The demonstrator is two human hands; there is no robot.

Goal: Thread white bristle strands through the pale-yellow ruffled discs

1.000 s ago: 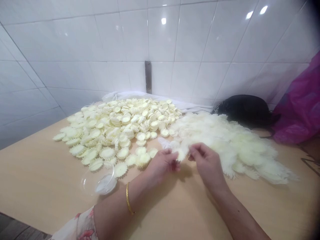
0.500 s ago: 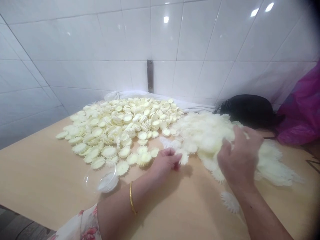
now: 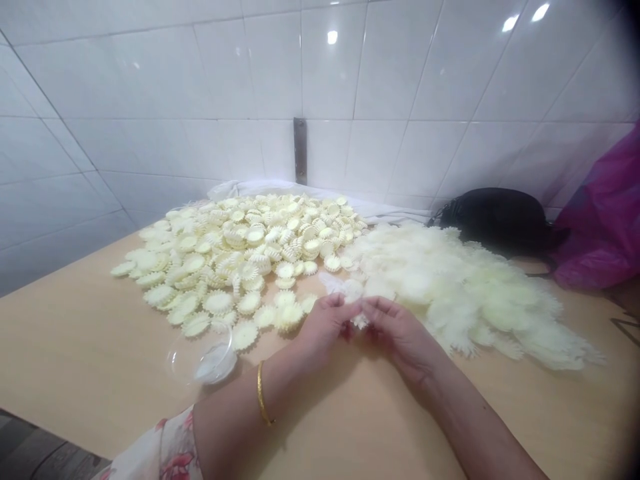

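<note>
My left hand (image 3: 327, 327) and my right hand (image 3: 400, 333) meet over the wooden table (image 3: 100, 347), fingers pinched together on a small pale fringed petal piece (image 3: 357, 319) between them. A gold bangle circles my left wrist. Just behind the hands lies a heap of flat, feathery cream pieces (image 3: 460, 287). To the left spreads a pile of cupped, ridged cream flower shapes (image 3: 240, 257).
A small clear plastic cup (image 3: 207, 357) lies near my left forearm. A black bag (image 3: 500, 217) and a magenta plastic bag (image 3: 605, 220) sit at the back right. White tiled walls enclose the table's far side and left corner.
My right hand reached into the feathery heap half a second ago and has come back to meet my left hand. The left hand stayed in place.
</note>
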